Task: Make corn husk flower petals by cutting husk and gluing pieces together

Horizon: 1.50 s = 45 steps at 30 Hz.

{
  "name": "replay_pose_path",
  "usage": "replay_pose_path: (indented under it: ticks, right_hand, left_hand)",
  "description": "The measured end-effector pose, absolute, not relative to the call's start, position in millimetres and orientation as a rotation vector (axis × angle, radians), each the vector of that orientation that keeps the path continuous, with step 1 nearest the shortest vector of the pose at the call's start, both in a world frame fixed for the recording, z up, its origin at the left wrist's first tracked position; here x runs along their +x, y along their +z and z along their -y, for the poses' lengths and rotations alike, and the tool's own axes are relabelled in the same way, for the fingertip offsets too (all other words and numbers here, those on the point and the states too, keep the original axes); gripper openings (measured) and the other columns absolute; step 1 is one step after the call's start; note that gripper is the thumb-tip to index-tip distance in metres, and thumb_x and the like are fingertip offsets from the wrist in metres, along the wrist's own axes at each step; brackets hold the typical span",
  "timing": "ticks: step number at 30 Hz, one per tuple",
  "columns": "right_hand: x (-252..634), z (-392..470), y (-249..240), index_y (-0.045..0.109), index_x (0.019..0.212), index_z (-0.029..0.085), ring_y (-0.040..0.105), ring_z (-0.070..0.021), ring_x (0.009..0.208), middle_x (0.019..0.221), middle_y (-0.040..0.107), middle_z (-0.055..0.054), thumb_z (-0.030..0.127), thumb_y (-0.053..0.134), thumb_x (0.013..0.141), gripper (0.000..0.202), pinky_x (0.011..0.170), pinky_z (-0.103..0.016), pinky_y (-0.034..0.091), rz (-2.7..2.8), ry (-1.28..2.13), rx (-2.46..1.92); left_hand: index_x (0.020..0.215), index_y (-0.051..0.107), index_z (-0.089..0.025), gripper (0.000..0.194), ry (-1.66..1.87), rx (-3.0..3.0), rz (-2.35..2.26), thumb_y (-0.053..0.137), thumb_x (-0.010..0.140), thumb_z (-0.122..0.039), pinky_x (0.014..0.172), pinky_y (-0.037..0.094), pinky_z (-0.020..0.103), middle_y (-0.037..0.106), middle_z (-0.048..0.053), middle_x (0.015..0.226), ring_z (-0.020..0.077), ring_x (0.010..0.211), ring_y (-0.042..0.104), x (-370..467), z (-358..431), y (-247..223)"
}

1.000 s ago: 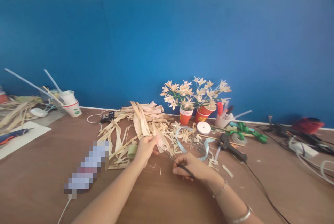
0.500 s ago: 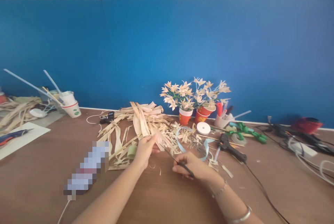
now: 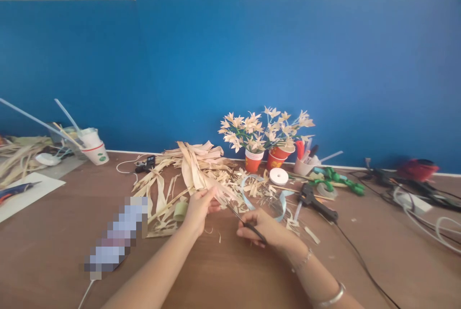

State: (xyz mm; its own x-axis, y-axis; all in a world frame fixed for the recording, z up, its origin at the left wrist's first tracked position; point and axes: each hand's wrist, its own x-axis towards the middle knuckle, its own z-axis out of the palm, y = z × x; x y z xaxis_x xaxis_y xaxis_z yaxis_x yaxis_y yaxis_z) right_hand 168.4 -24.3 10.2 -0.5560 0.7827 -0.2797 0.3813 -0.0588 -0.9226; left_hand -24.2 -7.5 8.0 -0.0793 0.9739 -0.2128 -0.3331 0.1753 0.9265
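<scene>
No brand, number or sign could be read from here; the marks on the white cup (image 3: 96, 154) stayed too small.

A thin, pale cream, papery husk strip (image 3: 222, 196), held aloft, slants toward four o'clock. Slim scissors with dark metal blades and black handles (image 3: 255, 232) point toward ten o'clock, tips near its lower end.

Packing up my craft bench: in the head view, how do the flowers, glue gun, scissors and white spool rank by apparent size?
Flowers
Glue gun, scissors: unsure, right hand hides part
White spool
</scene>
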Motion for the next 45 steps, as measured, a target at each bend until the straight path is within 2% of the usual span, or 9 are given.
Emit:
replay_pose_path:
  ticks: [8,18,27,45]
  right_hand:
    - [169.8,23.2,6.3,0.056,0.064,0.015,0.036,-0.0036,0.031,0.039,0.046,0.008,0.047,0.068,0.069,0.035,0.030,-0.014,0.025,1.897,1.642,-1.207]
    - [166.8,24.3,7.8,0.055,0.064,0.015,0.036,-0.0036,0.031,0.039,0.045,0.008,0.050,0.066,0.070,0.037,0.031,-0.014,0.026,1.828,1.618,-1.200]
    - [165.5,23.0,6.0,0.055,0.066,0.015,0.038,-0.0041,0.031,0.039,0.046,0.008,0.047,0.067,0.069,0.034,0.031,-0.014,0.027,1.810,1.579,-1.250]
    - [163.4,24.7,8.4,0.055,0.064,0.015,0.040,-0.0047,0.031,0.040,0.048,0.007,0.047,0.066,0.069,0.034,0.031,-0.014,0.031,1.818,1.598,-1.262]
  left_hand:
    - [0.077,0.065,-0.010,0.036,1.278,0.754,-1.105,0.074,0.064,-0.042,0.049,0.051,0.020,0.072,0.009,0.075,0.0153,0.062,0.066,-24.4,7.9,7.7]
    - [0.072,0.061,-0.011,0.017,1.327,0.619,-1.077,0.068,0.074,-0.026,0.049,0.053,0.018,0.067,0.004,0.065,0.0129,0.059,0.066,-19.5,10.3,10.2]
    - [0.071,0.059,-0.011,0.015,1.312,0.593,-1.064,0.067,0.076,-0.022,0.049,0.053,0.018,0.067,0.005,0.064,0.0160,0.062,0.069,-17.1,11.4,10.9]
    - [0.074,0.060,-0.011,0.016,1.302,0.588,-1.071,0.068,0.074,-0.024,0.049,0.053,0.019,0.068,0.006,0.066,0.0161,0.063,0.068,-16.6,10.6,8.2]
